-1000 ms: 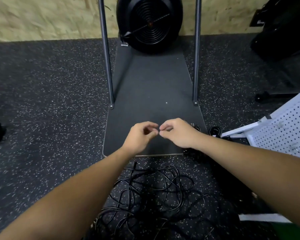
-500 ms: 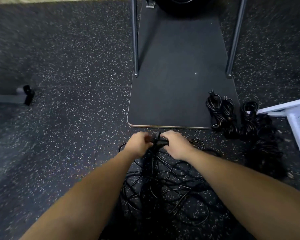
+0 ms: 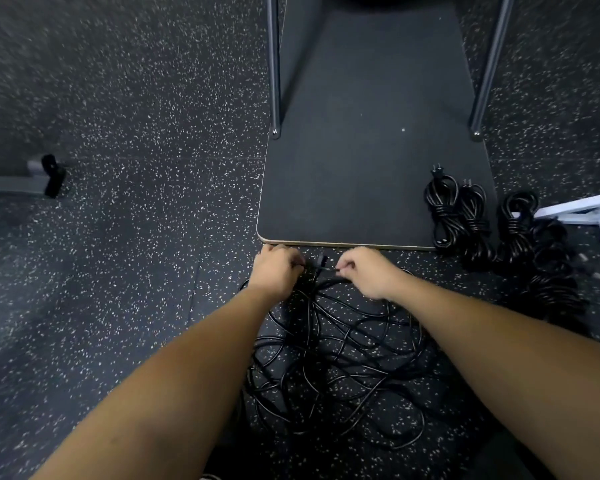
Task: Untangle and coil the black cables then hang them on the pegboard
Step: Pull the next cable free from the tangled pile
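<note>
two bare, sleeveless forearms [image 3: 174, 382]

My left hand [image 3: 276, 271] and right hand [image 3: 368, 271] pinch a cable end [image 3: 321, 265] above the tangled cables [image 3: 333, 358]; coiled cables [image 3: 458, 216] lie on the mat [image 3: 361, 150].

No text, label, brand, number or sign could be read anywhere in the head view.
</note>
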Action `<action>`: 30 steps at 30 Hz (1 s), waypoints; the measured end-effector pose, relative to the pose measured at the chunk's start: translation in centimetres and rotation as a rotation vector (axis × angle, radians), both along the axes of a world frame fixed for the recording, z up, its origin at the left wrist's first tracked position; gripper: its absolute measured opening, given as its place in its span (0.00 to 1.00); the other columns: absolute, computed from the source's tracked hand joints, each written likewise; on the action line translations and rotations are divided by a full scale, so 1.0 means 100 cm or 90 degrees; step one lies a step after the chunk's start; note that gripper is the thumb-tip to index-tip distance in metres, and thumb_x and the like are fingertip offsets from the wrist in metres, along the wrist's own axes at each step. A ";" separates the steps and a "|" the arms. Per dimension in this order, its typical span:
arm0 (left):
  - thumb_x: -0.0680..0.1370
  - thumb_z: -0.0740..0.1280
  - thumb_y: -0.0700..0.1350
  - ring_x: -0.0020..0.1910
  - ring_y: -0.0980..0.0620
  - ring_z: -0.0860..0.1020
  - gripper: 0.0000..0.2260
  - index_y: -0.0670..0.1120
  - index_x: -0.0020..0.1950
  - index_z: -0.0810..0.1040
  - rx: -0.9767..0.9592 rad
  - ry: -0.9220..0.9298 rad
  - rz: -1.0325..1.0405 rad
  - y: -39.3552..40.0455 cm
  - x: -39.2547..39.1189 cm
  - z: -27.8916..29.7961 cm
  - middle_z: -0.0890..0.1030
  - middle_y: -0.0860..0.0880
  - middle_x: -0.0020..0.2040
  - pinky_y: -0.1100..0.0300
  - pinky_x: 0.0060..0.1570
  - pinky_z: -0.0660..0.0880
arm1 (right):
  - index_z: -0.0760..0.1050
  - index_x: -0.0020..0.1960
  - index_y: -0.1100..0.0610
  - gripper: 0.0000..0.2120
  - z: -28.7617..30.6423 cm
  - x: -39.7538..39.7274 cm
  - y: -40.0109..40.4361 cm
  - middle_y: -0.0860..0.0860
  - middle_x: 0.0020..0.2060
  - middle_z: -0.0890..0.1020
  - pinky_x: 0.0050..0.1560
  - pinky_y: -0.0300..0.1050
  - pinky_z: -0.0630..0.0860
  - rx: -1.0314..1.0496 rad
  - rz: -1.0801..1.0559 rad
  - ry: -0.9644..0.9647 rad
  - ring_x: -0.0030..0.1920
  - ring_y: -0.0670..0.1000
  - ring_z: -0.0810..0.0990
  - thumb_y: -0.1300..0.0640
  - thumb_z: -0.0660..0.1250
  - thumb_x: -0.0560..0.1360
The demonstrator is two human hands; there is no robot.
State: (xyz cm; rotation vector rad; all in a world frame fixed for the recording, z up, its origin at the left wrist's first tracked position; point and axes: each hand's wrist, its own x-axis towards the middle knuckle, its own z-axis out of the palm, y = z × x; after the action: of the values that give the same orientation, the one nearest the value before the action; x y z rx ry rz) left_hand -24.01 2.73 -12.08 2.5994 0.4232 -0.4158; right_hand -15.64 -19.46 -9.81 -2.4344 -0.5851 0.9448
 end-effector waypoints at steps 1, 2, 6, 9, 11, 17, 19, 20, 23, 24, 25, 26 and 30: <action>0.82 0.74 0.49 0.59 0.44 0.78 0.01 0.55 0.54 0.84 -0.034 0.001 0.006 0.004 0.003 0.007 0.86 0.52 0.54 0.49 0.62 0.76 | 0.86 0.54 0.51 0.05 0.015 0.007 -0.001 0.46 0.48 0.86 0.41 0.48 0.78 0.022 -0.013 -0.018 0.43 0.51 0.83 0.56 0.71 0.85; 0.83 0.74 0.48 0.55 0.46 0.81 0.01 0.53 0.52 0.83 -0.085 0.010 0.013 0.005 0.006 0.020 0.86 0.53 0.50 0.52 0.59 0.78 | 0.86 0.54 0.51 0.05 0.032 0.014 -0.003 0.45 0.47 0.85 0.42 0.46 0.78 0.039 -0.019 -0.036 0.44 0.52 0.83 0.56 0.71 0.85; 0.85 0.72 0.44 0.33 0.59 0.79 0.09 0.40 0.48 0.84 -0.256 0.012 0.011 0.002 0.017 0.088 0.86 0.50 0.41 0.63 0.39 0.74 | 0.85 0.51 0.49 0.05 0.108 0.032 -0.004 0.45 0.46 0.85 0.48 0.42 0.78 0.084 -0.016 -0.086 0.48 0.53 0.83 0.55 0.72 0.85; 0.87 0.69 0.42 0.36 0.54 0.81 0.12 0.40 0.44 0.83 -0.370 -0.029 0.016 -0.014 0.023 0.151 0.86 0.44 0.41 0.60 0.42 0.76 | 0.85 0.48 0.48 0.08 0.175 0.039 -0.008 0.44 0.41 0.86 0.47 0.40 0.76 0.128 -0.048 -0.134 0.44 0.52 0.82 0.56 0.72 0.84; 0.87 0.69 0.41 0.36 0.54 0.81 0.11 0.42 0.45 0.83 -0.427 -0.063 0.034 -0.026 0.024 0.195 0.84 0.41 0.42 0.61 0.42 0.77 | 0.86 0.48 0.49 0.08 0.224 0.039 -0.018 0.39 0.33 0.83 0.37 0.32 0.68 0.158 -0.082 -0.159 0.37 0.45 0.78 0.57 0.70 0.84; 0.89 0.65 0.47 0.44 0.55 0.85 0.15 0.36 0.65 0.82 -0.507 -0.130 0.025 -0.056 0.013 0.304 0.89 0.39 0.53 0.64 0.46 0.79 | 0.88 0.50 0.51 0.09 0.329 0.020 -0.046 0.51 0.37 0.85 0.42 0.49 0.70 0.376 -0.221 -0.126 0.37 0.51 0.74 0.54 0.69 0.85; 0.89 0.67 0.47 0.51 0.49 0.87 0.14 0.40 0.70 0.78 -0.550 -0.127 -0.010 -0.074 0.002 0.323 0.88 0.38 0.57 0.60 0.52 0.82 | 0.88 0.52 0.53 0.09 0.358 0.011 -0.052 0.54 0.36 0.80 0.43 0.51 0.69 0.456 -0.263 -0.119 0.38 0.53 0.73 0.56 0.68 0.85; 0.87 0.69 0.46 0.55 0.46 0.88 0.15 0.42 0.72 0.76 -0.572 -0.128 -0.026 -0.084 -0.004 0.331 0.88 0.38 0.58 0.58 0.56 0.82 | 0.87 0.52 0.55 0.10 0.369 0.006 -0.054 0.54 0.36 0.78 0.44 0.51 0.69 0.485 -0.276 -0.116 0.39 0.53 0.73 0.57 0.68 0.86; 0.81 0.78 0.47 0.62 0.41 0.86 0.23 0.48 0.73 0.75 -0.603 -0.142 -0.055 -0.112 -0.017 0.351 0.89 0.43 0.59 0.48 0.66 0.81 | 0.87 0.54 0.57 0.10 0.389 -0.007 -0.061 0.53 0.36 0.77 0.45 0.51 0.68 0.557 -0.330 -0.103 0.40 0.53 0.71 0.58 0.67 0.87; 0.80 0.78 0.47 0.63 0.40 0.86 0.23 0.49 0.73 0.75 -0.619 -0.137 -0.056 -0.119 -0.020 0.357 0.89 0.43 0.59 0.47 0.68 0.80 | 0.87 0.54 0.56 0.09 0.391 -0.009 -0.062 0.51 0.35 0.77 0.45 0.50 0.69 0.578 -0.356 -0.105 0.40 0.53 0.71 0.57 0.68 0.86; 0.81 0.78 0.45 0.63 0.41 0.86 0.23 0.48 0.73 0.75 -0.639 -0.130 -0.055 -0.127 -0.024 0.363 0.88 0.43 0.60 0.48 0.67 0.81 | 0.88 0.54 0.55 0.09 0.392 -0.011 -0.064 0.48 0.34 0.78 0.44 0.49 0.70 0.596 -0.388 -0.116 0.39 0.51 0.72 0.57 0.69 0.85; 0.82 0.77 0.44 0.64 0.41 0.86 0.21 0.47 0.73 0.76 -0.659 -0.122 -0.051 -0.134 -0.028 0.368 0.88 0.42 0.60 0.49 0.67 0.81 | 0.89 0.53 0.54 0.08 0.394 -0.011 -0.064 0.45 0.33 0.79 0.44 0.48 0.72 0.616 -0.420 -0.132 0.38 0.48 0.73 0.57 0.71 0.84; 0.87 0.68 0.44 0.66 0.38 0.84 0.16 0.39 0.74 0.76 -0.787 -0.084 0.025 -0.160 -0.039 0.369 0.87 0.38 0.62 0.54 0.63 0.79 | 0.90 0.52 0.53 0.04 0.406 -0.010 -0.069 0.38 0.34 0.84 0.46 0.40 0.76 0.702 -0.509 -0.217 0.36 0.39 0.78 0.56 0.76 0.80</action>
State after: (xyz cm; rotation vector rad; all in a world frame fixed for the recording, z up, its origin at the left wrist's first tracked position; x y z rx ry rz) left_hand -27.93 -13.24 24.82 1.3979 0.0892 -0.3268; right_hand -16.68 -26.34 30.80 -1.5280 -0.1052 -0.1526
